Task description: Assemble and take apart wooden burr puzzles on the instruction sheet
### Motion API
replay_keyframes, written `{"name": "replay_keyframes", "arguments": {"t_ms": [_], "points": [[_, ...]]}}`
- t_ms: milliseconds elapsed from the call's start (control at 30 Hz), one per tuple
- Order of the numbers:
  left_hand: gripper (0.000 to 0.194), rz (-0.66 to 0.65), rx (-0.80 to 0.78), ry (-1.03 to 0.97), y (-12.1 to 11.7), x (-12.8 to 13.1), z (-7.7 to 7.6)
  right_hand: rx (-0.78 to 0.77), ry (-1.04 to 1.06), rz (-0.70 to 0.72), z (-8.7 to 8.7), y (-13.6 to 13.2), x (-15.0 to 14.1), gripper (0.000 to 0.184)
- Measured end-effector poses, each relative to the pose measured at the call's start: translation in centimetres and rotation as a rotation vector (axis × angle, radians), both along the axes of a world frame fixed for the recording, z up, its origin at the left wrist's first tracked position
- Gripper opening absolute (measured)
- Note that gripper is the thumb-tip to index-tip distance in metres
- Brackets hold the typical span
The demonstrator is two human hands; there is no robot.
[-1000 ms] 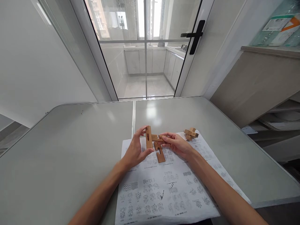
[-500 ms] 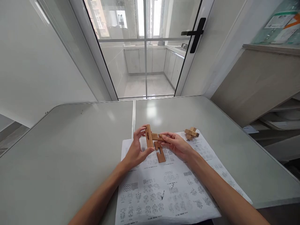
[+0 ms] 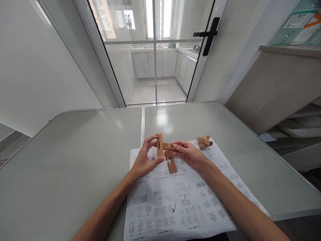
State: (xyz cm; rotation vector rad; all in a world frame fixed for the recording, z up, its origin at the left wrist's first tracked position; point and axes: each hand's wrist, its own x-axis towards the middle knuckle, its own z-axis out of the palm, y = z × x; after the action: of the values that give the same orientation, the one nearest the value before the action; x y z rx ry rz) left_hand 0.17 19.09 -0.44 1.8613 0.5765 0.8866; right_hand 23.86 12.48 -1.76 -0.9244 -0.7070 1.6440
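Note:
Between its thumb and fingertips my left hand (image 3: 146, 157) grips an upright wooden puzzle piece with a slot (image 3: 159, 146). My right hand (image 3: 188, 152) pinches a second, notched wooden puzzle piece (image 3: 167, 146), held roughly level. The inner end of that piece meets the side of the slotted one; whether it enters the slot I cannot tell. Just below, a flat notched wooden piece (image 3: 172, 166) lies on the printed sheet (image 3: 160, 184). To the right of my right hand, an assembled wooden burr puzzle (image 3: 205, 142) rests on the sheet's far corner.
The sheet bears rows of line drawings and lies on a pale grey table (image 3: 75, 160) with a seam (image 3: 142, 124). Beyond stands a glazed door with a black handle (image 3: 210, 36). A wooden shelf unit (image 3: 283, 83) with plastic bottles (image 3: 298, 28) on top is at the right.
The slotted piece has turned in my left hand, so its slot faces more sideways. My right hand keeps its piece against it. The flat piece and the burr puzzle stay in place.

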Motion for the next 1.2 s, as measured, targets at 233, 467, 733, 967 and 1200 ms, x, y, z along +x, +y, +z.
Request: {"name": "replay_keyframes", "arguments": {"t_ms": [233, 467, 733, 967, 1200], "points": [[0.074, 0.058, 0.038, 0.001, -0.1, 0.1, 0.2, 0.01, -0.012, -0.065, -0.2, 0.2, -0.4, 0.031], [0.073, 0.094, 0.04, -0.009, -0.3, 0.4, 0.6, 0.022, -0.018, -0.035, -0.1, 0.0, -0.2, 0.031], [0.071, 0.037, -0.02, -0.055, -0.6, 0.6, 0.2, -0.002, 0.07, 0.008, -0.1, 0.0, -0.2, 0.028], [0.074, 0.048, -0.027, -0.013, -0.9, 0.8, 0.3, 0.003, 0.056, 0.017, -0.1, 0.1, -0.1, 0.027], [0.076, -0.028, 0.031, 0.026, -1.0, 1.0, 0.7, 0.03, 0.032, 0.028, 0.0, 0.0, -0.5, 0.031]]}}
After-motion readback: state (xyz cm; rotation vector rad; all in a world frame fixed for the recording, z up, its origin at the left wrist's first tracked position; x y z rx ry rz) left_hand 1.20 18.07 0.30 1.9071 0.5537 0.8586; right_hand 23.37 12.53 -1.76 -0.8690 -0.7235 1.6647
